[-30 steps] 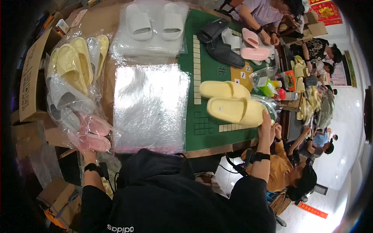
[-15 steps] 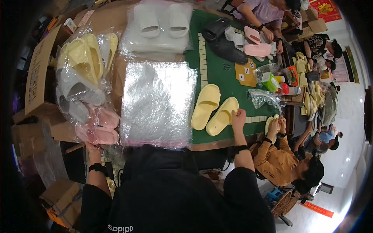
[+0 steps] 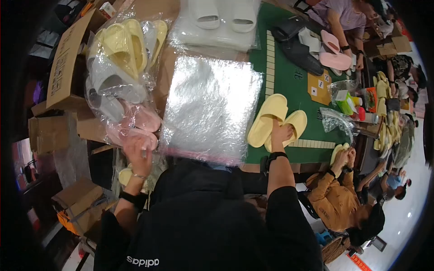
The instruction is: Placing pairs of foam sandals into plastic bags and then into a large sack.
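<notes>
A pair of plain yellow slippers (image 3: pixel 267 121) lies on the green mat, toes toward the far side. My right hand (image 3: pixel 282 131) is closed over their adjoining inner sides, covering part of the right slipper; some fingertips are hidden. At the left, my left hand (image 3: pixel 138 153) is over the near end of the bagged pink slippers (image 3: pixel 147 118). Its fingers are blurred by motion, and whether they grip the clear plastic does not show. Between my hands a stack of clear plastic bags (image 3: pixel 208 104) lies flat, glaring with reflected light.
Bagged yellow slippers (image 3: pixel 135 47) and grey slippers (image 3: pixel 120 83) are piled beside an open carton (image 3: pixel 68 67). White slippers (image 3: pixel 205 13) lie on plastic at the far side. Black slippers (image 3: pixel 300 56) and pink ones (image 3: pixel 334 60) lie far right. A co-worker in brown (image 3: pixel 332 198) handles slippers at the right.
My right hand has moved from the right slipper's outer edge in between the two slippers. My left hand has risen over the near end of the bagged pink slippers. The whole view has shifted.
</notes>
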`<state>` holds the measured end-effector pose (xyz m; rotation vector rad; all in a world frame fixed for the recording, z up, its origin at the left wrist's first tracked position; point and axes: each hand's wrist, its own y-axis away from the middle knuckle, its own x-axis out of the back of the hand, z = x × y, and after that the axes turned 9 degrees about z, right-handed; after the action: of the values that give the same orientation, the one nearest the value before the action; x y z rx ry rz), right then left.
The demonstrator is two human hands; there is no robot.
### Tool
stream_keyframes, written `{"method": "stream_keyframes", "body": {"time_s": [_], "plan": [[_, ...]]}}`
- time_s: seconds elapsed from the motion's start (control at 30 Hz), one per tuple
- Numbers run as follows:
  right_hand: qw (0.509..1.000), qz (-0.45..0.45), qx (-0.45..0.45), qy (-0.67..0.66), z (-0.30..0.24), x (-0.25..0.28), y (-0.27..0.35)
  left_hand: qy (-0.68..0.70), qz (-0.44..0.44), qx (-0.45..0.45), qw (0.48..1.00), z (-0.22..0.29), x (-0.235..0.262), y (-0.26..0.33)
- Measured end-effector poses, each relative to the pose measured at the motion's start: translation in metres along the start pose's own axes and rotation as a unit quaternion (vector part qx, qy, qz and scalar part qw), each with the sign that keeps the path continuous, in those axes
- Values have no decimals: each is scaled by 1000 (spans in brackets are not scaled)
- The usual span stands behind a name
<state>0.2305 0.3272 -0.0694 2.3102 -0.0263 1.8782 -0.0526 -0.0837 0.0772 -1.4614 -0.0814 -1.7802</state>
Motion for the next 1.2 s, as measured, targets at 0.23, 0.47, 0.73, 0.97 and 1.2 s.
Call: {"method": "stream_keyframes", "body": {"time_s": [0.23, 0.47, 0.73, 0.97, 1.2], "plan": [[984, 148, -94, -38, 2, 9, -23, 69, -375, -193, 904, 62, -105, -11], [964, 189, 183, -33, 59, 46, 32, 50, -384, -209, 898, 73, -130, -12], [977, 162, 132, 43, 113, 25, 139, 76, -328, -247, 909, 69, -139, -10], [980, 54, 183, 54, 121, 28, 139, 169, -309, -174, 920, 52, -162, -1], [976, 74, 201, -43, 109, 60, 158, 292, -274, 27, 916, 73, -149, -16]]}}
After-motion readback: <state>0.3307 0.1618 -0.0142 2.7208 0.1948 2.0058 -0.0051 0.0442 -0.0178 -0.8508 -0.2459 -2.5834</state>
